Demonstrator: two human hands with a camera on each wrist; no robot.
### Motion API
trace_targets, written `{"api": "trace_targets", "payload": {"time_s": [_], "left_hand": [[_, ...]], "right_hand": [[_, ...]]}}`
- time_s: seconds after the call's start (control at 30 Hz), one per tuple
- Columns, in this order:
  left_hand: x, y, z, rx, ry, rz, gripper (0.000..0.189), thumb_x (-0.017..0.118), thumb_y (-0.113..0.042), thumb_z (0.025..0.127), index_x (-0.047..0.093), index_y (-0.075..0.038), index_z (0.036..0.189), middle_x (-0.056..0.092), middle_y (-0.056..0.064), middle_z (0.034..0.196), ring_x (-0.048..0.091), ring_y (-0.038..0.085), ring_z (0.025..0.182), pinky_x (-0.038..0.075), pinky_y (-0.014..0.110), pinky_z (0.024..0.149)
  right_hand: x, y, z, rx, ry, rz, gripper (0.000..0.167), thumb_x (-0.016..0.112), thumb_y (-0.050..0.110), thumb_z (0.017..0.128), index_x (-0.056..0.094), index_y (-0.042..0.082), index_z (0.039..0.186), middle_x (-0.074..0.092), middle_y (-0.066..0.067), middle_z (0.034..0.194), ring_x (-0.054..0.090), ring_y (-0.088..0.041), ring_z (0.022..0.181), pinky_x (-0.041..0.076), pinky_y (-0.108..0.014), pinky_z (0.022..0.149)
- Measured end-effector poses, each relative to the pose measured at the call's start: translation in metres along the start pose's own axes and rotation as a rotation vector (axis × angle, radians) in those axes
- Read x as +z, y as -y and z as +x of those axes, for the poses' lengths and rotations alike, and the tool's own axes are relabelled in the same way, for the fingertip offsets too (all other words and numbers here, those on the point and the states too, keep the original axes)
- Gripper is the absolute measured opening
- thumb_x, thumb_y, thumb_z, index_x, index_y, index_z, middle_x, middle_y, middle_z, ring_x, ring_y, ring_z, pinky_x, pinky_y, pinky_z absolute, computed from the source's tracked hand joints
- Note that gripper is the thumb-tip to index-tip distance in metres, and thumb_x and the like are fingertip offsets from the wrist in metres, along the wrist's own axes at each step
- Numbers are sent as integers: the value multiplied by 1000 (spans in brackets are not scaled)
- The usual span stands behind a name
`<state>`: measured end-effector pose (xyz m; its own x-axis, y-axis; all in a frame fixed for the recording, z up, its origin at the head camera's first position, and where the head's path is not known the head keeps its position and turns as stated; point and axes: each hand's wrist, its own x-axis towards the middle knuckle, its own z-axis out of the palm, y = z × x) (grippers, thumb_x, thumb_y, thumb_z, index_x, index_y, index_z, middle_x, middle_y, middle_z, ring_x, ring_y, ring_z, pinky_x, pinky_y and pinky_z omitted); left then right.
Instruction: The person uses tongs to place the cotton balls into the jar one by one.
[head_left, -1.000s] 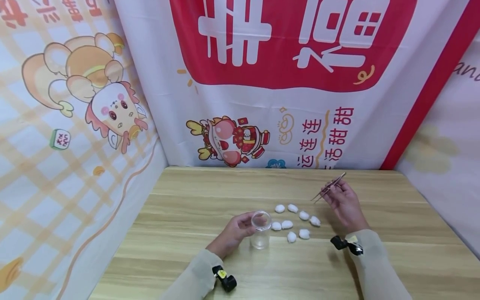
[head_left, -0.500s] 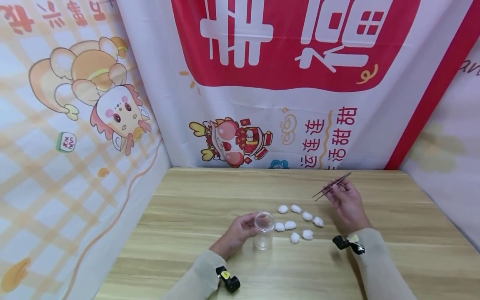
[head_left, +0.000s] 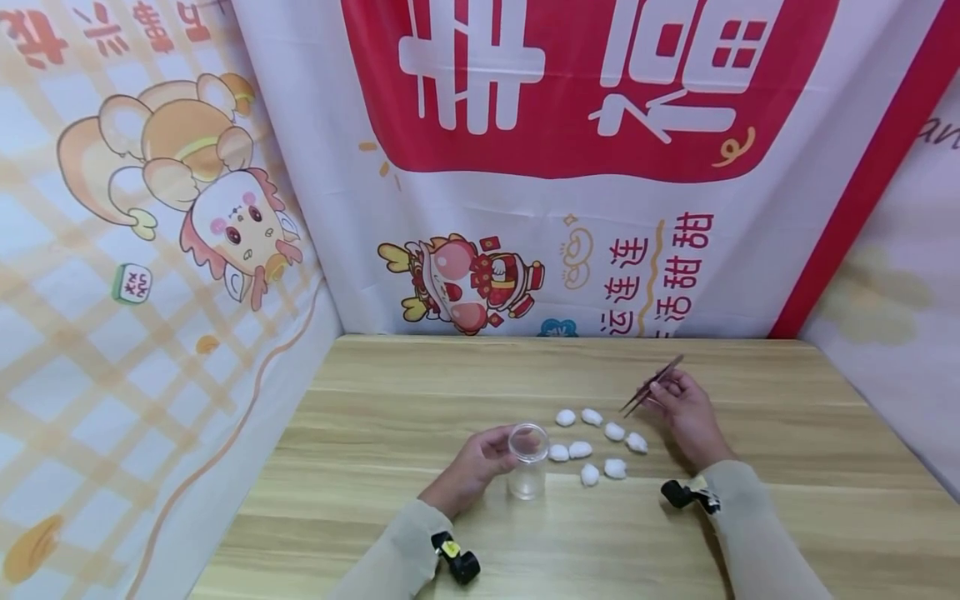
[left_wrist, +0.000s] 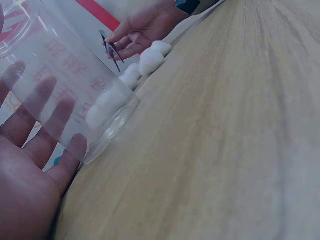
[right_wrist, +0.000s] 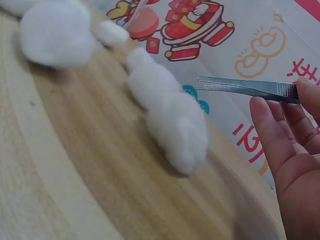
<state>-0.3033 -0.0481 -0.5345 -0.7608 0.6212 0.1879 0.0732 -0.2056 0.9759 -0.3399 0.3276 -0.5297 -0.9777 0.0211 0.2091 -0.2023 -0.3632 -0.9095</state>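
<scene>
Standing on the wooden table is a clear, open-topped plastic jar (head_left: 527,479), and my left hand (head_left: 472,468) grips its left side. In the left wrist view, fingers show through the jar's wall (left_wrist: 65,80). My right hand (head_left: 692,421) pinches metal tweezers (head_left: 651,387), their tips slanting down to the left. Several white cotton balls (head_left: 614,432) lie loosely between the hands, right of the jar. In the right wrist view, the tips of the tweezers (right_wrist: 245,89) are slightly apart with nothing between them, above the nearest cotton ball (right_wrist: 178,132).
The wood-grain table (head_left: 390,400) reaches back to a printed cloth backdrop (head_left: 480,208). Another patterned cloth (head_left: 180,333) hangs on the left. Each sleeved wrist carries a small black camera, such as the left camera (head_left: 456,558).
My right hand has lowered the tweezers and tilted them more steeply, bringing the tips nearer the back cotton balls. The left hand and jar stay in place while the head view shifted slightly.
</scene>
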Motion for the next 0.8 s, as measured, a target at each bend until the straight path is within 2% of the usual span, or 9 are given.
{"api": "trace_targets", "payload": {"time_s": [0.3,0.6,0.8], "left_hand": [[-1,-1,0,-13,-2,28,67,71,-42,85,52,-6,138,58,18,131,54,30,122,42,38,102],[-1,-3,-1,-10,-10,11,64,72,-35,87,50,-5,139,57,18,133,53,32,123,42,37,102],[-1,-2,-1,2,11,2,63,71,-34,89,49,-5,140,55,21,135,51,37,125,41,37,103]], "right_hand": [[4,-3,-2,-17,29,-18,21,52,-4,98,42,-7,117,67,-8,99,67,-21,96,53,-36,89],[1,-2,-3,6,66,-75,23,54,0,98,42,-8,116,65,-9,102,66,-21,98,52,-37,90],[-3,1,-7,41,29,-142,27,57,5,98,43,-8,117,60,-19,109,65,-21,99,51,-39,91]]}}
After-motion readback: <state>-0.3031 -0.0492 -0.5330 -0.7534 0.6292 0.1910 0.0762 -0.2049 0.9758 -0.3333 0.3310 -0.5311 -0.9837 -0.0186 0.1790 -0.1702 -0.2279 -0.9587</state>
